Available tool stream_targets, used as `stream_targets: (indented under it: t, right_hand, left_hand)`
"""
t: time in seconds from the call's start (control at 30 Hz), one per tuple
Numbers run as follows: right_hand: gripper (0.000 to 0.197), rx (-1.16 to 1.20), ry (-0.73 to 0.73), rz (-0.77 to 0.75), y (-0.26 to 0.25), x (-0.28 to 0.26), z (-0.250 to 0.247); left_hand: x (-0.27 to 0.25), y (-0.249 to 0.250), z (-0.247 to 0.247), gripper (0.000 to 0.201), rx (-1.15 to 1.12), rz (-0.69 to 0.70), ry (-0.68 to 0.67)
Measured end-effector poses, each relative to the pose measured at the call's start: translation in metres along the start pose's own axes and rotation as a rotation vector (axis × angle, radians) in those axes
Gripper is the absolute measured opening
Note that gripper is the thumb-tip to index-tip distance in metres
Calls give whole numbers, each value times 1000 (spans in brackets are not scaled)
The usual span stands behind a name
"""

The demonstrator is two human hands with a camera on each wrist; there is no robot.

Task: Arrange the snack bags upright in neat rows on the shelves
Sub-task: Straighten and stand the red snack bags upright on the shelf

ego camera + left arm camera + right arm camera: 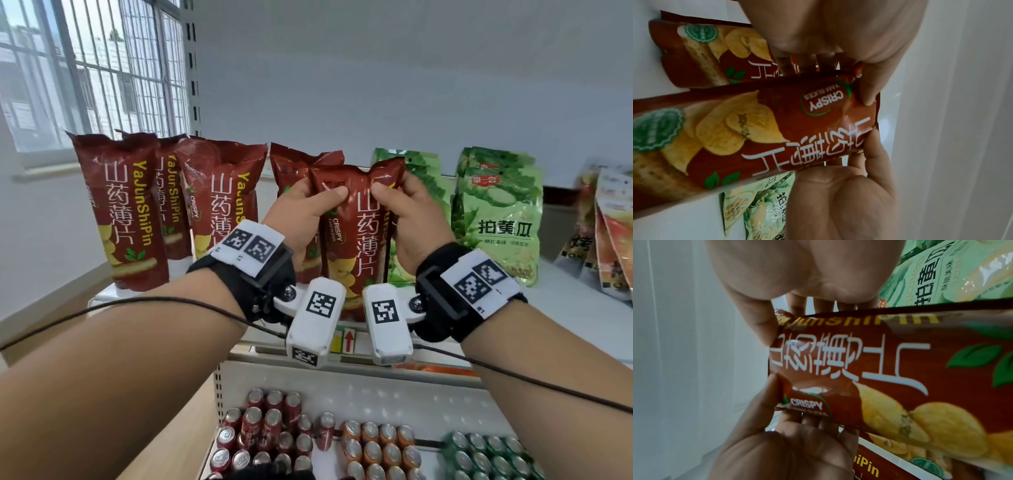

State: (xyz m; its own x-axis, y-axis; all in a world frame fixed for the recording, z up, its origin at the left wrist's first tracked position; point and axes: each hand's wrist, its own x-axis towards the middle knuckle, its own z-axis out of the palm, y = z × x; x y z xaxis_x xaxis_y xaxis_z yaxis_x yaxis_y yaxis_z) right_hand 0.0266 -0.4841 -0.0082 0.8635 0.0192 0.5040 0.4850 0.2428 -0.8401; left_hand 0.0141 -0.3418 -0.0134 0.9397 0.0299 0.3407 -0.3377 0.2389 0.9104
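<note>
A dark red yam-crisp bag (356, 236) stands upright at the front middle of the top shelf (565, 308). My left hand (308, 202) pinches its upper left corner, thumb in front and fingers behind. My right hand (404, 205) pinches its upper right corner the same way. Both wrist views show the same bag (797, 126) (869, 369) pinched between thumb and fingers of each hand. More red bags (120, 212) stand upright to the left, and one (291, 168) stands right behind the held bag.
Green cucumber-snack bags (500, 219) stand to the right, touching the held bag's side. Leaning orange-patterned bags (603, 233) lie at the far right. Several red, orange and green drink cans (376, 442) fill the shelf below. A barred window (85, 68) is at the left.
</note>
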Motion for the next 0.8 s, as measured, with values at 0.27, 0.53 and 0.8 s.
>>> stream_targets:
  t: [0.27, 0.53, 0.8]
  right_hand:
    - [49, -155, -155, 124, 7, -17, -11]
    - [29, -109, 130, 115, 2, -19, -21]
    - [51, -45, 177, 191, -3, -37, -24]
  left_hand:
    - [-3, 2, -6, 25, 19, 22, -16]
    - [-13, -17, -11, 69, 97, -156, -242]
    - [-7, -23, -2, 29, 104, -185, -235]
